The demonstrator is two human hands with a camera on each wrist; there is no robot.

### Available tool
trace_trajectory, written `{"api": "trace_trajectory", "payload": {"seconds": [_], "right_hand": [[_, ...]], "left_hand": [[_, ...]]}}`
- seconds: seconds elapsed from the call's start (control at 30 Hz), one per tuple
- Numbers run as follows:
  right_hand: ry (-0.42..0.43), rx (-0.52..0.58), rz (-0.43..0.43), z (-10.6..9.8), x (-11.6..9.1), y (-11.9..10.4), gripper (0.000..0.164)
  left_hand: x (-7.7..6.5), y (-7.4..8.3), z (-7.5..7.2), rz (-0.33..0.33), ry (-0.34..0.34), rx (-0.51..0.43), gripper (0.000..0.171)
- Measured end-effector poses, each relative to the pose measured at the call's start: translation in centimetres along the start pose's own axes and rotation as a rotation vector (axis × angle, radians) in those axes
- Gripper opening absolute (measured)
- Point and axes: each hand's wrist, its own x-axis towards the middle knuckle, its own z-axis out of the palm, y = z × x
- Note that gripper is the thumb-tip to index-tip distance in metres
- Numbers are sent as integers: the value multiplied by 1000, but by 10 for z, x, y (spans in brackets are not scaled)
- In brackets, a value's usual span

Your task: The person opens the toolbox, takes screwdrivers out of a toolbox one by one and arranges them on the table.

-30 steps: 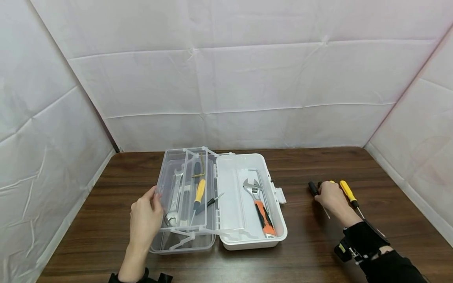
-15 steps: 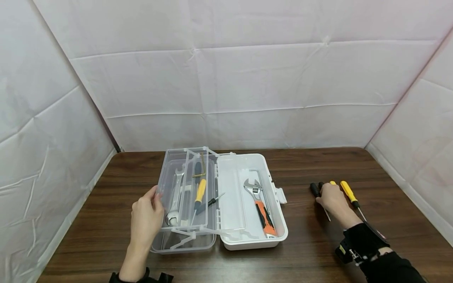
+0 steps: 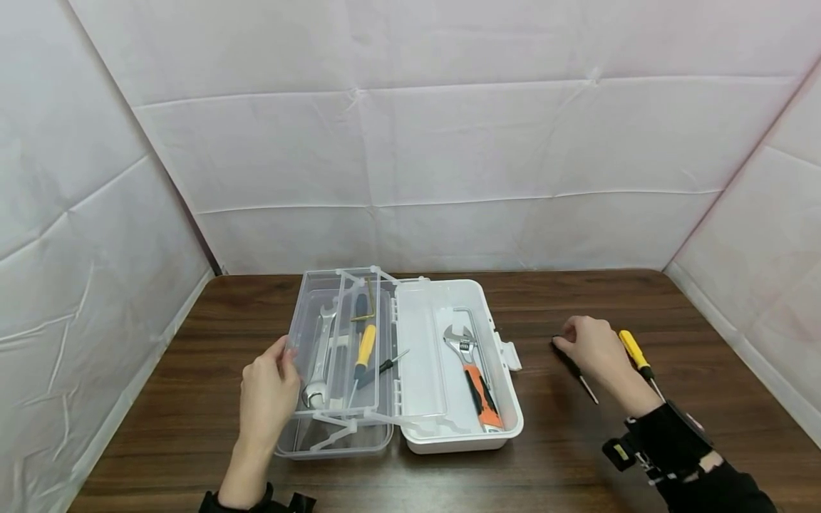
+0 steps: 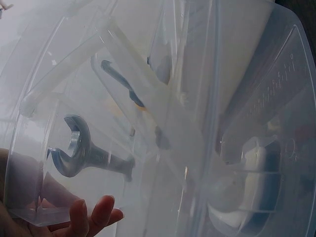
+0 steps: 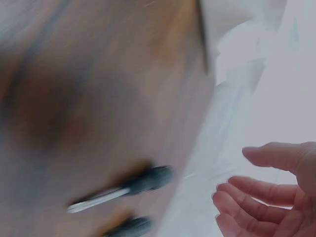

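My left hand [image 3: 269, 392] grips the left edge of a clear plastic tray [image 3: 321, 285], the folding tray of an opened toolbox. In the left wrist view its fingers [image 4: 101, 215] curl at the tray's corner, near a wrench [image 4: 74, 150] seen through the plastic. My right hand [image 3: 596, 353] hovers over black-handled screwdrivers on the table. In the right wrist view thumb and fingers are apart with nothing between them, beside a black-handled screwdriver [image 5: 150, 180] and a second black handle [image 5: 132, 227]. A yellow-handled screwdriver [image 3: 633, 350] lies just right of this hand.
The toolbox's white base [image 3: 420, 443] holds an orange-handled adjustable wrench [image 3: 474, 377] and a hex key [image 3: 463, 311]. Another yellow-handled screwdriver [image 3: 365, 349] shows in the tray. White sheets [image 3: 449, 157] wall the wooden table [image 3: 545, 470] at the back and sides.
My right hand has lifted off the screwdrivers and shifted slightly up and left, its fingers loosening. My left hand still holds the tray in the same place.
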Motion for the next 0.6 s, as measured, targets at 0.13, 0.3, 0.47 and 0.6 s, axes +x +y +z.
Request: {"api": "trace_trajectory", "payload": {"seconds": [0.13, 0.3, 0.47, 0.6], "right_hand": [[-4, 60, -115, -5, 4, -28, 24], [-19, 89, -291, -5, 8, -69, 20], [-38, 56, -505, -4, 12, -114, 21], [-108, 44, -629, -2, 14, -147, 25]], "left_hand": [[0, 0, -1, -4, -5, -4, 31], [0, -1, 0, -11, -12, -8, 31], [0, -1, 0, -9, -13, -8, 31], [1, 0, 0, -9, -10, -7, 31]]}}
